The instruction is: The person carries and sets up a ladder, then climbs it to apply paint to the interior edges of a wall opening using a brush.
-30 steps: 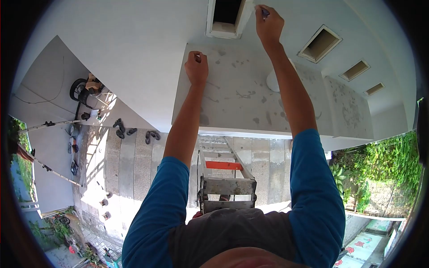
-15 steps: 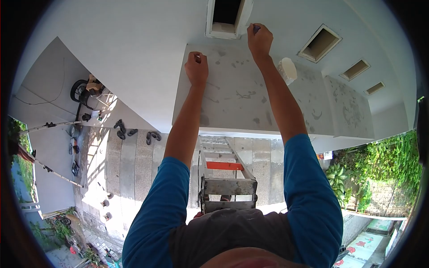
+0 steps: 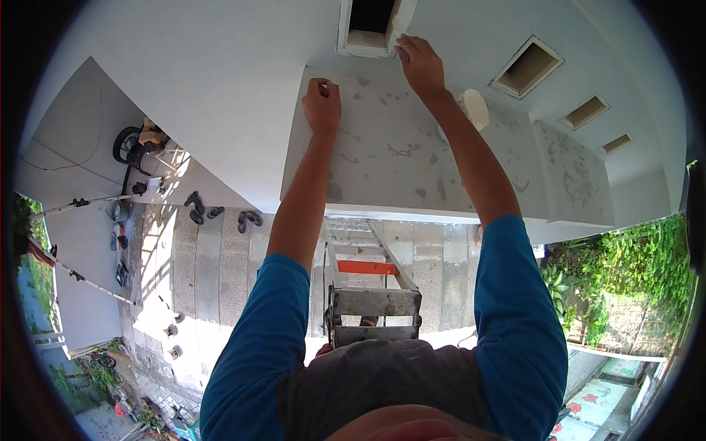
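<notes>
My right hand [image 3: 423, 66] is closed around a small tool with a bluish handle [image 3: 403, 54]; its kind is mostly hidden by the fingers. It is at the lower right corner of a white-framed wall opening [image 3: 368, 50]. My left hand [image 3: 321, 105] is raised above the left end of the stained grey ledge [image 3: 397, 158], its fingers curled together. A small pale bit shows at its fingertips, too small to name. Behind my right forearm, partly covered by it, a white tub [image 3: 475, 110] stands on the ledge.
More framed openings [image 3: 527, 67] run along the wall to the right. Below me stands a metal stepladder [image 3: 375, 303] with a red-orange crosspiece [image 3: 366, 267]. Sandals [image 3: 250, 220] lie on the paved floor, near a wheel [image 3: 129, 145]. Greenery [image 3: 625, 272] grows at right.
My right hand has shifted left with the small tool, closer to the opening's frame, and its wrist has turned. My left hand stays nearly where it was, fingers still curled.
</notes>
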A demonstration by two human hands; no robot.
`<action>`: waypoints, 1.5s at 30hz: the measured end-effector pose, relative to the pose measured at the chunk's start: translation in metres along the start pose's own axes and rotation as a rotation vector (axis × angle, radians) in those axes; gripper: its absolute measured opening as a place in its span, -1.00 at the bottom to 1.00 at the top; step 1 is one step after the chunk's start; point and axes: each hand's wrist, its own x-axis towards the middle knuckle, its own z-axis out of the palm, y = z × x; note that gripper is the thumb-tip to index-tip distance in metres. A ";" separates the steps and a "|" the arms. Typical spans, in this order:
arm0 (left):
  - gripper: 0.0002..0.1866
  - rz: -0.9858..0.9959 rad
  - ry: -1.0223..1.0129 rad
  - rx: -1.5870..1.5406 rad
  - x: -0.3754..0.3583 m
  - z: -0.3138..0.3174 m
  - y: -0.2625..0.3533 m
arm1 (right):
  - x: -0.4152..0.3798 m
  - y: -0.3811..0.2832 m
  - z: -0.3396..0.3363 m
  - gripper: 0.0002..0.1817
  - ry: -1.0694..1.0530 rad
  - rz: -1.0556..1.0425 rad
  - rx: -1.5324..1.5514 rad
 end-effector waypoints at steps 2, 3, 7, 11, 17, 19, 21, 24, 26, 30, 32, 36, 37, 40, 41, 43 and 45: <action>-0.90 0.002 0.004 0.001 0.001 0.000 0.001 | -0.014 -0.007 0.004 -0.81 -0.246 0.049 0.040; -0.90 0.002 0.002 0.000 0.001 -0.001 0.001 | -0.016 -0.005 0.006 -0.81 -0.247 0.050 0.038; -0.90 -0.010 -0.006 0.006 0.001 -0.001 0.001 | 0.014 0.001 0.000 -0.80 -0.436 0.210 0.077; -0.90 -0.015 0.002 0.001 0.001 -0.001 0.001 | 0.069 0.017 -0.018 -0.80 -0.123 0.126 0.068; -0.90 -0.014 -0.013 -0.004 0.000 -0.002 0.003 | 0.044 0.000 -0.010 -0.82 0.064 -0.045 -0.012; -0.90 -0.010 -0.003 -0.007 0.000 0.000 0.001 | 0.012 -0.009 0.003 -0.83 -0.017 -0.009 -0.029; -0.90 -0.005 0.008 -0.009 0.001 0.000 0.001 | -0.013 -0.014 0.014 -0.81 -0.214 0.065 -0.001; -0.90 -0.001 0.003 -0.011 0.001 -0.002 0.002 | -0.024 -0.020 0.018 -0.81 -0.340 0.156 0.056; -0.90 -0.005 -0.007 0.012 0.001 -0.001 0.002 | -0.009 -0.015 0.016 -0.81 -0.394 0.241 0.069; -0.89 -0.014 -0.014 -0.002 0.001 -0.001 0.002 | 0.051 0.006 -0.008 -0.81 -0.276 0.268 0.131; -0.90 -0.043 -0.025 0.011 0.000 -0.002 0.004 | 0.078 0.015 -0.022 -0.81 -0.144 0.166 0.091; -0.90 -0.016 -0.016 0.012 -0.001 -0.001 0.001 | 0.105 0.003 -0.045 -0.84 0.241 -0.162 -0.029; -0.90 -0.014 -0.013 -0.004 -0.001 -0.001 0.001 | 0.097 0.002 -0.041 -0.84 0.240 -0.161 -0.033; -0.90 -0.012 -0.009 -0.018 0.000 -0.001 0.001 | 0.041 0.003 -0.013 -0.82 -0.042 -0.032 -0.049; -0.90 -0.013 -0.005 -0.013 0.000 -0.001 0.001 | 0.024 0.001 -0.006 -0.82 -0.041 -0.033 -0.050; -0.90 -0.008 -0.002 -0.006 -0.001 -0.001 0.000 | -0.002 -0.007 0.002 -0.82 -0.199 0.038 0.003; -0.90 -0.004 -0.001 0.001 0.000 -0.002 0.001 | -0.015 -0.017 0.003 -0.82 -0.246 0.091 0.032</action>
